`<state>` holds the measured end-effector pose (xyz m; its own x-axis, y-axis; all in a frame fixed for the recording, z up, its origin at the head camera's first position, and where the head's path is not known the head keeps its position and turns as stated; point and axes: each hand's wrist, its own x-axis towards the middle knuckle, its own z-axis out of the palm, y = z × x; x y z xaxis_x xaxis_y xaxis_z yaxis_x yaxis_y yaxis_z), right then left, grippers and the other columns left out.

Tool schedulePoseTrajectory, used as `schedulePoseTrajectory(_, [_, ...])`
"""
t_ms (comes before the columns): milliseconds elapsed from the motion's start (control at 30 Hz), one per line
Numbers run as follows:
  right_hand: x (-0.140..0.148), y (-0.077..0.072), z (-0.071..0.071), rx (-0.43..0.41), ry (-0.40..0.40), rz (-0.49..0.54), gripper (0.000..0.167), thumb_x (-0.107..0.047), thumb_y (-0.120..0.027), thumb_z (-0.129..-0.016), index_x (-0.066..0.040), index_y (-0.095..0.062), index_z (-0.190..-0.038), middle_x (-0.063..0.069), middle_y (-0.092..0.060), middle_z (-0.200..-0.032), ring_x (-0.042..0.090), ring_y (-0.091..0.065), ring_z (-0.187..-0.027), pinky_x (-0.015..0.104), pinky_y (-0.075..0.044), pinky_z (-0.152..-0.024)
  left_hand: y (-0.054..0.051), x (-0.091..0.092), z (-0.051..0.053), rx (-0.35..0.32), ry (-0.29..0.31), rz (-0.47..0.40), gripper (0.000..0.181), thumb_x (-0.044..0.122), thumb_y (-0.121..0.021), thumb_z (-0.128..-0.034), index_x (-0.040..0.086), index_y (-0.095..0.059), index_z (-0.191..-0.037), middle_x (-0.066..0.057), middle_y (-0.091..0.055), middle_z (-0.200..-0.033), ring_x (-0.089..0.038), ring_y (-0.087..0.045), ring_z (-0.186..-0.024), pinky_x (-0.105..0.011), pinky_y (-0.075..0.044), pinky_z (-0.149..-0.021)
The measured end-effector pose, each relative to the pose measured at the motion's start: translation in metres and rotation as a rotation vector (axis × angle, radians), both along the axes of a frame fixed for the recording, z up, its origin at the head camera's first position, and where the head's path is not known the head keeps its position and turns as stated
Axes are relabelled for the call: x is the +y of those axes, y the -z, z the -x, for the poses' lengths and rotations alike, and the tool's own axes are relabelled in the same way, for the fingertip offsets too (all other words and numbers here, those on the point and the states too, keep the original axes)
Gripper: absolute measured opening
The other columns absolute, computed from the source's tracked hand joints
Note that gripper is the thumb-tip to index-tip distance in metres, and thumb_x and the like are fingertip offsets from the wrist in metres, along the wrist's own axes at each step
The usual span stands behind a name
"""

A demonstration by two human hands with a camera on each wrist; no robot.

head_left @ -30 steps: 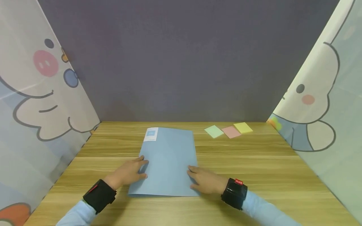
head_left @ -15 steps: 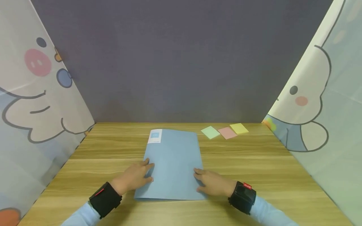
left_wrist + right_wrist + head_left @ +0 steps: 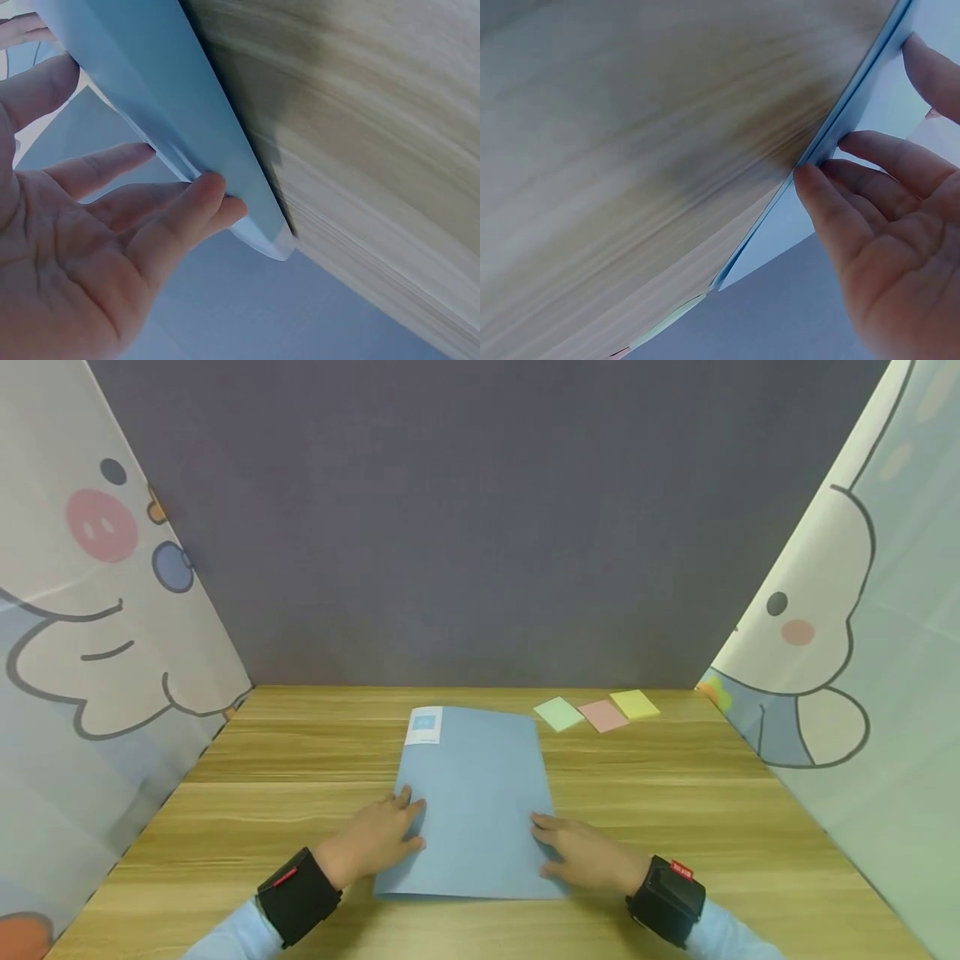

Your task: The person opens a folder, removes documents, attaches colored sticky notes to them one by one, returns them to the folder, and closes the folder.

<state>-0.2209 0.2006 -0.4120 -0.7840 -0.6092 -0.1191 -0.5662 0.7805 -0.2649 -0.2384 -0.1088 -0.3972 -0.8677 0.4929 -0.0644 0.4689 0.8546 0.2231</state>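
Note:
A light blue folder [image 3: 476,802] with a white label [image 3: 423,725] at its upper left corner lies flat on the table. My left hand [image 3: 371,839] touches its left edge, fingers spread, with the fingertips on the cover. On the opposite edge rests my right hand [image 3: 592,853], its fingers nearly straight. In the left wrist view, the fingertips meet the rounded spine [image 3: 195,112]. The right wrist view has the fingers [image 3: 832,214] against the folder's thin layered edge [image 3: 847,105]. Neither hand is curled round the folder.
Beyond the folder's right top corner lie a green sticky note pad [image 3: 558,714], a pink one [image 3: 603,716] and a yellow one [image 3: 634,703]. The wooden table [image 3: 300,752] ends at a dark grey panel [image 3: 480,527]. Cartoon-printed sheets flank both sides.
Both hands and the folder have slid to the right, so the folder's top corner now sits close to the green pad. The view has also shifted slightly.

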Motion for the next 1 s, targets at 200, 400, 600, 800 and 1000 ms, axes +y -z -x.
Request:
schedulePoseTrajectory(200, [0.001,-0.002,-0.003,-0.016,0.007,0.007,0.058,-0.028,-0.065,-0.084,0.005,-0.049,-0.128,0.02,-0.041,-0.139,0.035,-0.042,-0.126,0.046,-0.038,-0.1,0.001,-0.001,-0.002,0.007,0.01,-0.016,0.056,0.035,-0.061,-0.0864,0.0,-0.05,-0.129,-0.031,-0.039,-0.136,-0.048,-0.042,-0.121,-0.055,-0.039,-0.096])
schedulePoseTrajectory(400, [0.0,-0.002,-0.003,-0.009,0.0,0.005,0.057,-0.027,-0.066,-0.083,0.006,-0.05,-0.127,0.021,-0.042,-0.139,0.035,-0.043,-0.126,0.046,-0.039,-0.099,0.001,-0.002,-0.003,0.014,0.019,-0.025,0.055,0.035,-0.061,-0.0866,0.0,-0.051,-0.128,-0.031,-0.039,-0.136,-0.048,-0.042,-0.12,-0.055,-0.039,-0.096])
schedulePoseTrajectory(600, [0.0,0.0,-0.003,-0.003,0.014,0.002,0.057,-0.029,-0.066,-0.083,0.004,-0.05,-0.127,0.019,-0.042,-0.139,0.035,-0.043,-0.126,0.046,-0.039,-0.1,0.0,-0.002,-0.006,0.036,0.039,-0.011,0.053,0.033,-0.06,-0.0873,0.0,-0.051,-0.128,-0.029,-0.038,-0.137,-0.049,-0.043,-0.119,-0.054,-0.04,-0.095])
schedulePoseTrajectory(800, [0.001,0.001,-0.003,0.0,0.02,0.011,0.057,-0.03,-0.066,-0.082,0.003,-0.051,-0.126,0.018,-0.043,-0.139,0.035,-0.043,-0.125,0.047,-0.039,-0.099,-0.005,0.009,-0.022,0.07,0.089,0.126,0.063,0.048,-0.058,-0.0838,0.004,-0.052,-0.129,-0.026,-0.043,-0.135,-0.045,-0.047,-0.118,-0.052,-0.045,-0.091])
schedulePoseTrajectory(1000, [0.001,0.0,-0.003,0.034,0.008,0.018,0.05,-0.027,-0.061,-0.087,0.001,-0.051,-0.127,0.018,-0.043,-0.139,0.035,-0.043,-0.125,0.047,-0.039,-0.099,-0.005,0.026,-0.038,0.049,0.124,0.199,0.083,0.061,-0.063,-0.0724,0.007,-0.047,-0.133,-0.026,-0.039,-0.139,-0.048,-0.042,-0.121,-0.054,-0.047,-0.086])
